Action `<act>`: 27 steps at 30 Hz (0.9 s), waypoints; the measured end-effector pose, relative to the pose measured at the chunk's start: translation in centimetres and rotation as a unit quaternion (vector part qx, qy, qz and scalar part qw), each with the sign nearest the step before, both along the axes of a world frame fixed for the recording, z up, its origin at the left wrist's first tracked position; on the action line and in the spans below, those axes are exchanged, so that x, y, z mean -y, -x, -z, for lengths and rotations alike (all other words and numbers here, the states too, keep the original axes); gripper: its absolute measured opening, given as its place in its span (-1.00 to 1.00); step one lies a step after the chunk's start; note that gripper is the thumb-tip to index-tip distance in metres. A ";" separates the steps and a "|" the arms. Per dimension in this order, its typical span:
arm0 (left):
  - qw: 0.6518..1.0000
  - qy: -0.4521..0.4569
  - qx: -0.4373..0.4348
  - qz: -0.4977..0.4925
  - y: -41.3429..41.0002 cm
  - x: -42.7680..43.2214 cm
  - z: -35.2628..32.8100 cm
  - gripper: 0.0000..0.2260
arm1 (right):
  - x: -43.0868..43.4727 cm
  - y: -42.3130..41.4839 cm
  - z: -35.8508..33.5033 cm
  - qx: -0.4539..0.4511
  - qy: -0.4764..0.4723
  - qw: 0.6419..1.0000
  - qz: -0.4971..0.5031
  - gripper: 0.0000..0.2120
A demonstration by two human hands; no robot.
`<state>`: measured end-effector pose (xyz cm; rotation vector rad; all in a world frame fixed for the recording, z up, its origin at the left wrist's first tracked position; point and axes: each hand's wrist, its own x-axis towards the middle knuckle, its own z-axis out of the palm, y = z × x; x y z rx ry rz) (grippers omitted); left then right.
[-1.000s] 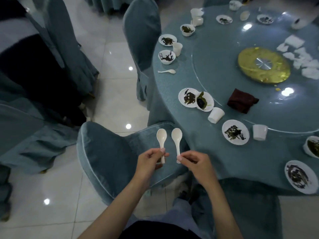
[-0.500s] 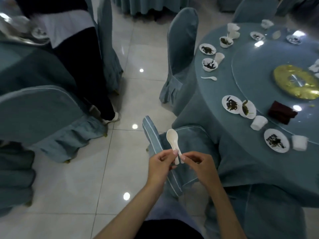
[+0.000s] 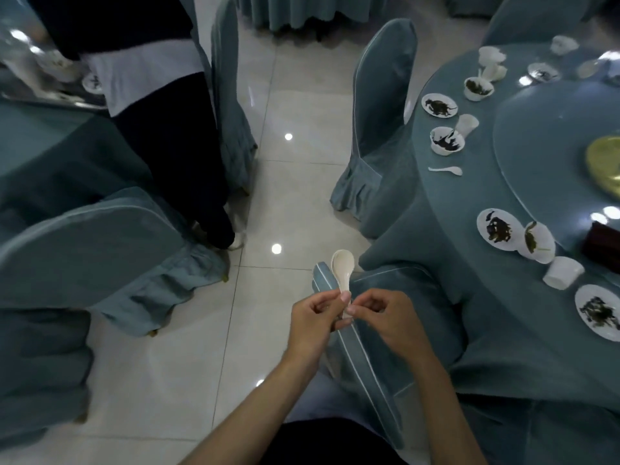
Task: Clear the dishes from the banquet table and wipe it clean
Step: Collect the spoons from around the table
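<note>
Your left hand (image 3: 310,318) pinched the handle of a white spoon (image 3: 343,268) between thumb and first finger, with the other fingers curled in. Your right hand (image 3: 385,317) was curled too. Its thumb and fingertip pinched the same handle just below, so the two hands met there. The spoon stood upright with its scoop on top. Its rim looked doubled, like one spoon sitting inside another, but that could not be told for sure.

You held the spoon out in front of you, off the counter (image 3: 469,203), above the back of a blue covered chair (image 3: 375,357) and the pale tiled floor (image 3: 285,203).

The round counter was on your right, under a blue cloth. Dirty dishes sat along its edge — a far plate (image 3: 439,105) with dark scraps, a small bowl (image 3: 447,140), and a near plate (image 3: 500,229) touching another dish. A second spoon (image 3: 446,170) lay flat between the bowl and the near plate. A white cup (image 3: 563,272) sat nearer to you.

On your left a person in dark trousers (image 3: 174,146) stood beside another covered chair.
</note>
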<state>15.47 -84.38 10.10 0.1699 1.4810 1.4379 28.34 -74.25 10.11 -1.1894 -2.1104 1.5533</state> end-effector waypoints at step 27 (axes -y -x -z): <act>0.944 0.113 0.001 0.309 20.0 -28.7 1.5 -0.88 | -18.7 16.8 4.2 0.058 -0.043 0.952 0.298 -0.82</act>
